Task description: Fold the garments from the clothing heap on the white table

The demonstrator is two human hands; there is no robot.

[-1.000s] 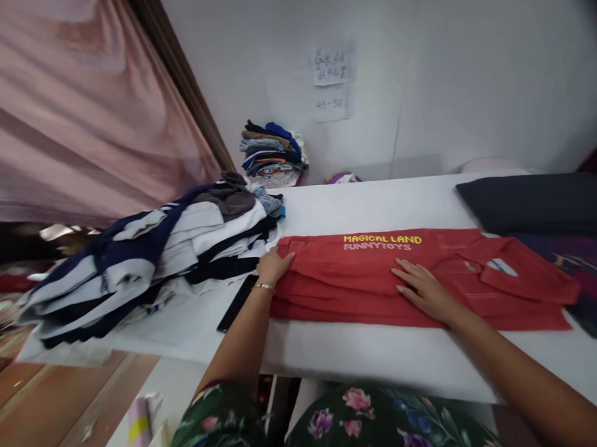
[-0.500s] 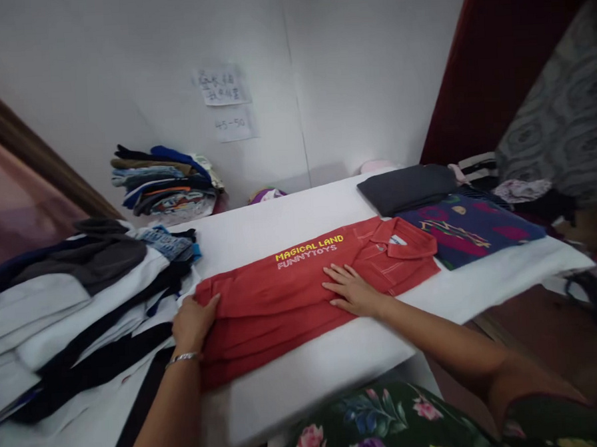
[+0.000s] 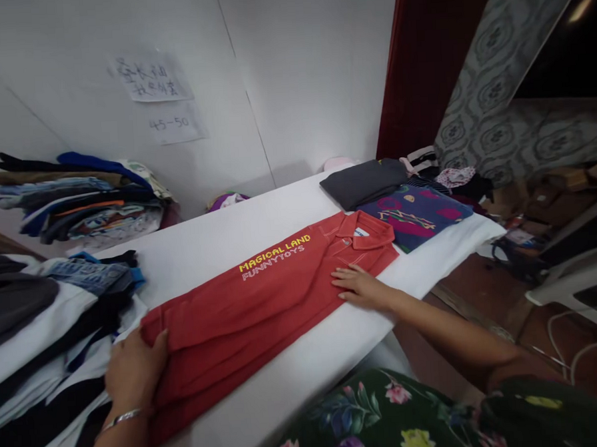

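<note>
A red collared shirt [image 3: 277,291] lies lengthwise on the white table, folded narrow, with yellow and white lettering on its upper side and its collar toward the right. At its left end, the hem is in my left hand [image 3: 136,365], the thumb on top and the other fingers partly hidden. My right hand [image 3: 362,287] rests flat on the cloth below the collar, near the front edge, fingers stretched out. Beyond the collar are a folded dark blue patterned garment [image 3: 418,210] and a folded dark grey garment [image 3: 361,183].
Loose clothes [image 3: 48,330] are heaped on the left of the white table [image 3: 194,235]. A tall stack of folded clothes [image 3: 81,195] stands at the back left by the wall. A white plastic chair [image 3: 577,289] and cardboard boxes [image 3: 561,183] are off to the right.
The view has turned to the right. My right hand has slid from beside the lettering toward the shirt's front edge, below the collar. My left hand stays at the hem.
</note>
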